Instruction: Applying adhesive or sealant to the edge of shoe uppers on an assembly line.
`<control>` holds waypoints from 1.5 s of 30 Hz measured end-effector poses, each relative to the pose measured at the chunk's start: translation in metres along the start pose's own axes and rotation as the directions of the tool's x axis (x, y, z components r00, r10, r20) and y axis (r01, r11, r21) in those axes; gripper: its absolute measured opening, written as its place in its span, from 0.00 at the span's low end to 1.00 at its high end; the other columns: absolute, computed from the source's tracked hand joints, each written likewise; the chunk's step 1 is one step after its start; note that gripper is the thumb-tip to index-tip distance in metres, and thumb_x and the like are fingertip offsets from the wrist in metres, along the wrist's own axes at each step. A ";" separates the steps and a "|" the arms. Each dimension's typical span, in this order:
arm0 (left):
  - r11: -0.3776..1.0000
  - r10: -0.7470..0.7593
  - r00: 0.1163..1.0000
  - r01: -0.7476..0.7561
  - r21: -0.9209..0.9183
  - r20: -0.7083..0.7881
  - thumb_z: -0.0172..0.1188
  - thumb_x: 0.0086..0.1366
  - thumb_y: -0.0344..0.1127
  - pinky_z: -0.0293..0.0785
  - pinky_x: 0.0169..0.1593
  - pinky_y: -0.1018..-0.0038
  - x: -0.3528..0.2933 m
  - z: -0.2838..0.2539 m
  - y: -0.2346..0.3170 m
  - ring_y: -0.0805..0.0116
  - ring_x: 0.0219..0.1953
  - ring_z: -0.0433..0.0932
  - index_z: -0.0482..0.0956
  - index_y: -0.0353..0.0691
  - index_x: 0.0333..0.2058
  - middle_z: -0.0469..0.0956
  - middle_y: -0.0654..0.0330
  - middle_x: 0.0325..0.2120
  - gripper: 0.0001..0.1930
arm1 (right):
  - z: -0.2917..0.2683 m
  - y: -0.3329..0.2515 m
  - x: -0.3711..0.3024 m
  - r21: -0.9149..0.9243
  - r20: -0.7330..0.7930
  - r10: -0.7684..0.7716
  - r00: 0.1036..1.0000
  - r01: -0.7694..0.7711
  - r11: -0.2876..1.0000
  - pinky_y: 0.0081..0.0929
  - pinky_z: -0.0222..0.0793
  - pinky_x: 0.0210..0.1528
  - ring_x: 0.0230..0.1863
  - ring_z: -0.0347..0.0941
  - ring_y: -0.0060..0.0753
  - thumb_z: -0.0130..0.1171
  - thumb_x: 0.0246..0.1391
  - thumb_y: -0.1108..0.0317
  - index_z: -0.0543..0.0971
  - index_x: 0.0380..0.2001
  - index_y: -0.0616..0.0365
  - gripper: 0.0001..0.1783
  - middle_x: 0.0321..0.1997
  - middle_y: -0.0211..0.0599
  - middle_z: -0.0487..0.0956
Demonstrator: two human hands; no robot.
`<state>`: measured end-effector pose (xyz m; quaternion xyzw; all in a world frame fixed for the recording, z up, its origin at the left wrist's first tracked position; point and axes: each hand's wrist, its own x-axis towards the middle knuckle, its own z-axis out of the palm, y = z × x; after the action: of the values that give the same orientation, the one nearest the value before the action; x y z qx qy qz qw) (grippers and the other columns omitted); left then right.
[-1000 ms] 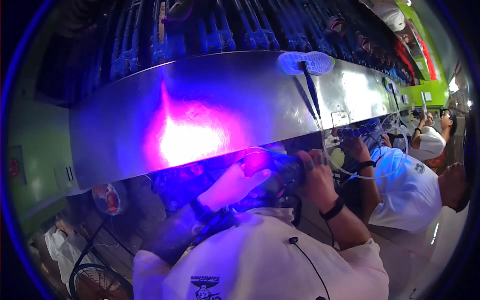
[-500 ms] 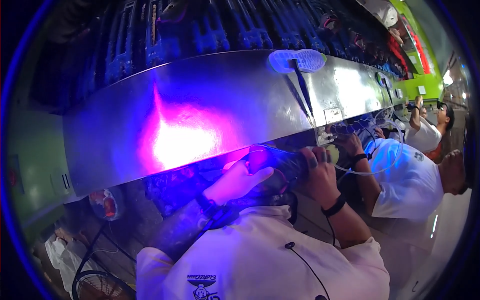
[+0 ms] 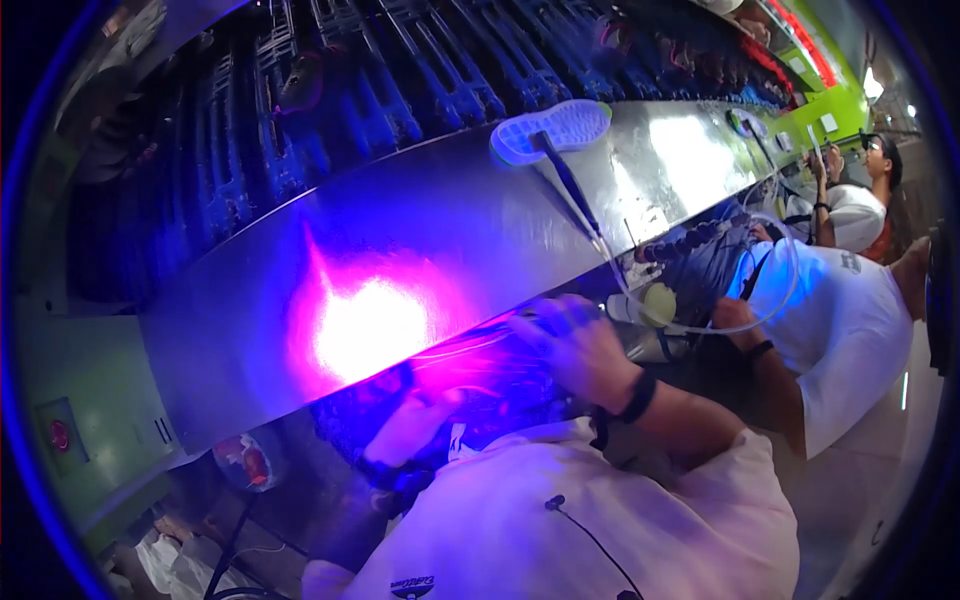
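Observation:
Just below the front edge of the steel table, my two hands are around a dark shoe upper [image 3: 495, 385], lit pink and blurred by motion. My left hand [image 3: 415, 420] grips its left side, thumb toward the middle, its fingers smeared by the light. From above, my right hand [image 3: 590, 350] reaches over its right side with fingers bent onto it. The shoe's far end is hidden. Beyond my hands, a pale shoe sole [image 3: 570, 128] lies on the table. A dark-handled brush [image 3: 568, 185] rests with one end on the sole and the other toward the table's front edge.
The steel table [image 3: 500, 215] carries a bright pink-violet glare. Behind it runs a dark slatted conveyor [image 3: 400, 80] with shoes on it. At right, a co-worker in a white shirt [image 3: 830, 330] sits close by, near a clear tube [image 3: 690, 330] and a pale round container [image 3: 658, 303].
My right hand has moved left and tipped over the shoe upper. My left hand has drawn left and down. The view has turned, and the co-worker's hand has lowered.

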<state>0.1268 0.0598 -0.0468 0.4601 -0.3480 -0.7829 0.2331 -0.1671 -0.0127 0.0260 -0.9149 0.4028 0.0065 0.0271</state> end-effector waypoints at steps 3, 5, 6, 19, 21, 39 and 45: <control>0.961 0.265 0.951 -0.274 0.035 0.157 0.53 0.78 0.48 0.85 0.43 0.69 0.046 0.046 0.023 0.65 0.39 0.86 0.73 0.33 0.58 0.85 0.54 0.42 0.23 | -0.037 0.027 -0.028 0.011 0.095 0.111 0.989 -0.113 0.994 0.46 0.70 0.60 0.59 0.69 0.51 0.68 0.48 0.61 0.68 0.70 0.43 0.43 0.58 0.42 0.72; 0.939 0.282 0.952 -0.300 0.168 0.122 0.52 0.78 0.48 0.86 0.43 0.68 0.060 0.056 0.033 0.64 0.38 0.87 0.73 0.32 0.58 0.85 0.53 0.41 0.24 | -0.051 0.036 -0.043 0.038 0.150 0.193 0.970 -0.201 0.979 0.47 0.71 0.60 0.59 0.71 0.53 0.69 0.48 0.60 0.66 0.71 0.42 0.45 0.59 0.43 0.73; 0.953 0.229 0.967 -0.247 0.175 0.115 0.56 0.76 0.51 0.83 0.41 0.69 0.063 0.065 0.051 0.69 0.36 0.84 0.75 0.36 0.58 0.84 0.55 0.38 0.25 | -0.051 0.043 -0.058 0.138 0.081 0.228 0.970 -0.237 0.962 0.47 0.73 0.59 0.58 0.73 0.54 0.72 0.45 0.60 0.66 0.71 0.43 0.48 0.59 0.43 0.73; 0.352 0.917 0.328 -0.394 0.849 -0.227 0.54 0.74 0.41 0.71 0.58 0.54 -0.047 0.010 0.124 0.50 0.56 0.74 0.76 0.34 0.56 0.78 0.51 0.51 0.19 | 0.011 -0.073 0.036 0.950 0.250 -0.098 0.963 -0.224 0.217 0.44 0.79 0.49 0.47 0.82 0.50 0.68 0.54 0.50 0.58 0.74 0.56 0.50 0.53 0.54 0.79; 0.189 0.916 0.391 -0.224 0.956 -0.090 0.51 0.75 0.41 0.70 0.59 0.52 -0.071 -0.017 0.122 0.48 0.57 0.73 0.78 0.34 0.53 0.79 0.52 0.51 0.18 | -0.012 -0.094 0.077 0.871 0.103 -0.087 0.991 -0.048 0.489 0.44 0.78 0.49 0.47 0.81 0.50 0.67 0.56 0.48 0.60 0.73 0.56 0.48 0.57 0.52 0.78; -0.091 0.614 0.728 -0.318 0.944 0.304 0.71 0.58 0.50 0.70 0.57 0.52 -0.076 -0.012 0.199 0.49 0.55 0.75 0.76 0.37 0.55 0.77 0.51 0.50 0.32 | -0.022 0.090 0.095 0.571 -0.233 0.660 0.714 -0.449 0.687 0.47 0.75 0.54 0.49 0.78 0.58 0.62 0.61 0.60 0.76 0.57 0.62 0.25 0.50 0.55 0.80; -0.546 0.355 0.906 -0.001 0.838 0.232 0.80 0.41 0.57 0.72 0.57 0.56 -0.072 -0.030 0.192 0.54 0.52 0.77 0.61 0.41 0.70 0.75 0.49 0.52 0.60 | -0.020 0.068 0.108 0.628 -0.384 0.659 0.647 -0.340 0.700 0.50 0.73 0.45 0.42 0.78 0.59 0.58 0.64 0.64 0.78 0.49 0.66 0.17 0.41 0.56 0.78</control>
<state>0.1959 -0.0255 0.1297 0.4283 -0.8976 0.0264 -0.1007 -0.1443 -0.1389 0.0393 -0.6746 0.6229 -0.3721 0.1358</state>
